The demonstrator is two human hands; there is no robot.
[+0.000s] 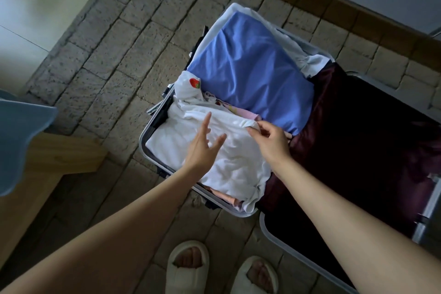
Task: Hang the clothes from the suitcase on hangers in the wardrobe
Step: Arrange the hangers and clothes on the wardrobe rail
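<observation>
Slippered feet (222,270) at bottom; right hand (272,141) pinches white garment (229,162) in open suitcase (152,124); left hand (202,145) spread, empty, frame centre.

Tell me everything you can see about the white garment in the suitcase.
The white garment is soft, wrinkled cloth, loosely folded on top of the pile in the near end of the open suitcase. The right hand pinches a fold at its far edge; the left hand is spread open over its middle. A blue garment lies beyond it, and pink cloth shows beneath.
</observation>
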